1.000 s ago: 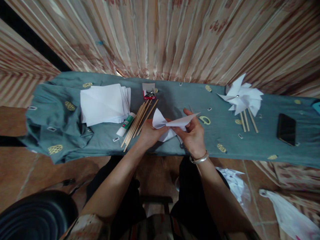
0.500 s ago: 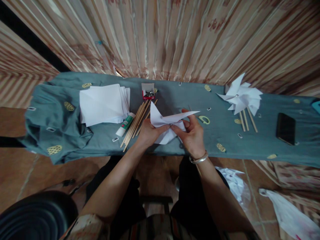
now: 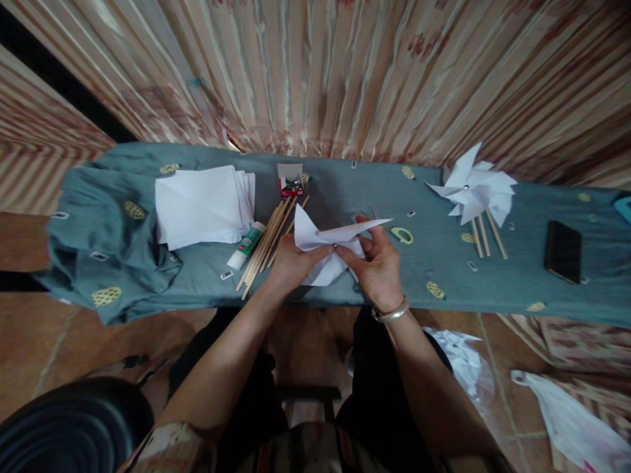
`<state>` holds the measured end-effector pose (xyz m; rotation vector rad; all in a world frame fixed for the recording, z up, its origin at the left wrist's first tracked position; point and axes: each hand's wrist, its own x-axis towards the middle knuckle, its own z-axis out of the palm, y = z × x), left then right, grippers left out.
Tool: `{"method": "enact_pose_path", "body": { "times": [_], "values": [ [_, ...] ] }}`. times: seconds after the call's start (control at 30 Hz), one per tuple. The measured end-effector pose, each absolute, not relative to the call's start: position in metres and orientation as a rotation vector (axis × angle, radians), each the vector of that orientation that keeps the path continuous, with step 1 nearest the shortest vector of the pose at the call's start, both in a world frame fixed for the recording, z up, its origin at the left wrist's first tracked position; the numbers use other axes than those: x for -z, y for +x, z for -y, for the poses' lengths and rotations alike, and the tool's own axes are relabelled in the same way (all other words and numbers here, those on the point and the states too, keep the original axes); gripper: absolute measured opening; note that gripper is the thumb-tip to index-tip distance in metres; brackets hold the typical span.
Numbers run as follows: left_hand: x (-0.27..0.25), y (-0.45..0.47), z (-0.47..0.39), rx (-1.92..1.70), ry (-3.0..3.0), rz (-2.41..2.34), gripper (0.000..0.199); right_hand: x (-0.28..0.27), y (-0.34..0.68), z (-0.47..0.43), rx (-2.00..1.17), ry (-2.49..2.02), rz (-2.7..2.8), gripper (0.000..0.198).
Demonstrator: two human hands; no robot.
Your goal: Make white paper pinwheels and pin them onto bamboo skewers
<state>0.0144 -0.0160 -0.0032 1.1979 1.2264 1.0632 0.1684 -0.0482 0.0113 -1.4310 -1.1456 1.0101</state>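
A white paper pinwheel [image 3: 326, 268] is held over the front edge of the cloth-covered table, its folded points sticking up and to the right. My left hand [image 3: 290, 261] grips its left side, thumb pressed near the centre. From the right, my right hand [image 3: 383, 266] grips it too, with the thumb close to a small shiny thumbtack [image 3: 336, 246] at the middle. The fingers under the paper are mostly hidden. Just left of my left hand lie several wooden sticks [image 3: 263, 246] and a green-and-white glue stick [image 3: 246, 246].
A stack of white paper [image 3: 200, 205] lies at left, and an open red box [image 3: 291, 182] of tacks stands behind the sticks. Scissors with a pale green handle [image 3: 402, 235] lie right of my hands. Farther right are finished pinwheels [image 3: 476, 187] and a black phone [image 3: 563, 252]. A black stool [image 3: 73, 427] stands lower left.
Both hands keep nearly the same grip on the pinwheel, thumbs by the tack. The whole view has shifted very slightly; nothing else visibly moved.
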Motion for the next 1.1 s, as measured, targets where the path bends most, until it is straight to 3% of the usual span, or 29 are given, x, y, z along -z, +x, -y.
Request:
{"method": "enact_pose_path", "body": {
  "times": [1.1],
  "values": [
    [0.0058, 0.0169, 0.0170, -1.041, 1.241, -1.238, 0.021, -0.0076, 0.1690, 0.0479, -1.072, -1.392, 1.129, 0.049]
  ]
}}
